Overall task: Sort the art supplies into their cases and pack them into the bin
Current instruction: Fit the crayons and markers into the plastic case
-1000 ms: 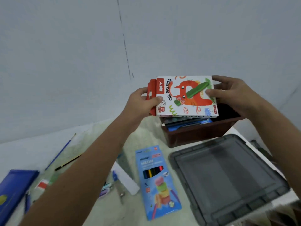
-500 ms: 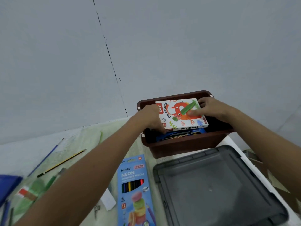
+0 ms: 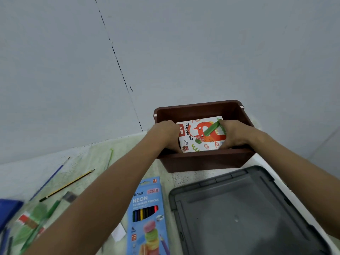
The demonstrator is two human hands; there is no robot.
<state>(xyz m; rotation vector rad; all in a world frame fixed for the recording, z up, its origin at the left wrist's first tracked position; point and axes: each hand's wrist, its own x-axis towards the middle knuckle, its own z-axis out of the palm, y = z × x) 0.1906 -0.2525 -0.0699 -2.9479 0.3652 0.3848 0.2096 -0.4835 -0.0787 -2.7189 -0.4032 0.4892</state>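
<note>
A white oil pastels box (image 3: 200,136) with an orange cat print lies inside the brown bin (image 3: 200,109) at the table's far edge. My left hand (image 3: 165,134) grips the box's left end and my right hand (image 3: 234,134) grips its right end, both reaching down into the bin. The bin's front wall hides the box's lower edge and whatever lies under it. A blue neon coloured pencils box (image 3: 147,214) lies flat on the table in front of the bin.
A grey bin lid (image 3: 244,214) lies at the right front. Loose pencils (image 3: 66,185), a green pen (image 3: 36,230) and a dark blue case (image 3: 7,210) are scattered at the left. A white slip (image 3: 118,232) lies by the pencils box. A grey wall stands close behind.
Both hands have lowered the oil pastels box from above the bin down into it. The view has tilted so the bin sits lower in frame.
</note>
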